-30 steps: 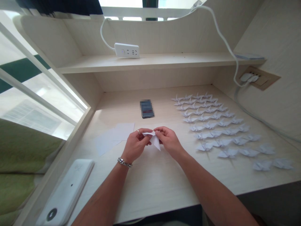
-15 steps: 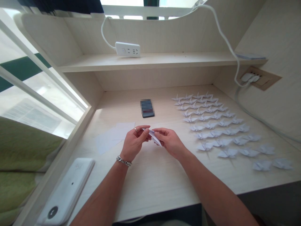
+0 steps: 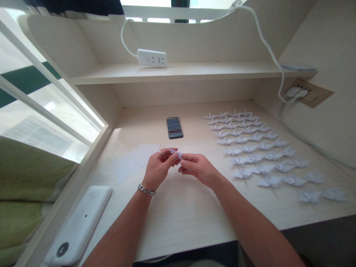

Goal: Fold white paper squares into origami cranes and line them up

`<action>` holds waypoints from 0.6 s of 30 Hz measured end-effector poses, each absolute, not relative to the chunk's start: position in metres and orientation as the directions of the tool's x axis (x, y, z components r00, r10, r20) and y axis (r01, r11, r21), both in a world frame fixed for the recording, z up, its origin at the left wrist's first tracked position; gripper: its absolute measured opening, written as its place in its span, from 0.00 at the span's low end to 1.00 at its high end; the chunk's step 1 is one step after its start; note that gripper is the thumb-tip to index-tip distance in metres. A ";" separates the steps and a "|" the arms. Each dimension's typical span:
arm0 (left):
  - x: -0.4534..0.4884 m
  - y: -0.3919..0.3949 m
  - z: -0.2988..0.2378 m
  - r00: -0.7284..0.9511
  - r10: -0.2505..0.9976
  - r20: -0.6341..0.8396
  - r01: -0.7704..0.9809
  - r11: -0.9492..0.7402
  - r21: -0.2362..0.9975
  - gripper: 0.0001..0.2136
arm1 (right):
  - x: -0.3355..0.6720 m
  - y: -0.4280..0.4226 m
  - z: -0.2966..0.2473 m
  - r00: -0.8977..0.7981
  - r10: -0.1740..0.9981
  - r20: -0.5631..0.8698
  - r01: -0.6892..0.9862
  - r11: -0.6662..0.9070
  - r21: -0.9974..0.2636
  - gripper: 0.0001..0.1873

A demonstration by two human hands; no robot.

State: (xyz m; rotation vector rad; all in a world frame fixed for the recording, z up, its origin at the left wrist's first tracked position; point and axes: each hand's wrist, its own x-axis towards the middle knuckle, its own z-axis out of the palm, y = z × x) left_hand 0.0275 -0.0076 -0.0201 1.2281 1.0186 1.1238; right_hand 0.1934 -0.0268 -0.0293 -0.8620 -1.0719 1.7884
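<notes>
Hands (image 3: 159, 165) together, both clamped on a folded white paper (image 3: 176, 152) (paper cranes (image 3: 249, 148) alongside).

The bare left hand (image 3: 160, 163), wearing a silver ring, covers part of the small, pointed piece of folded white paper (image 3: 177, 152), its creases are too small to make out, and whether the bare right hand (image 3: 200, 168) grips it or merely touches it cannot be told. Coarse blocks blur the face of the dark rectangular phone (image 3: 174, 128), and the nearest white folded-paper birds (image 3: 310, 196) look soft, their folds indistinct. The bottom edge cuts off both forearms and the long white rounded device (image 3: 83, 218), the left edge the green cloth (image 3: 25, 178), and the top edge the navy cloth (image 3: 78, 5).
</notes>
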 end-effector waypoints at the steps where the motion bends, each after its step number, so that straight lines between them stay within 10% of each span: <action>1: 0.028 -0.008 -0.020 0.171 0.985 0.010 -0.087 0.005 0.996 0.16 | 0.194 -0.027 -0.029 -0.395 0.910 -0.125 -0.327 -0.266 -0.907 0.19; 18: 0.024 -0.008 -0.019 0.194 0.979 0.058 -0.064 -0.046 0.997 0.15 | 0.195 -0.027 -0.029 -0.433 0.898 -0.075 -0.381 -0.258 -0.888 0.17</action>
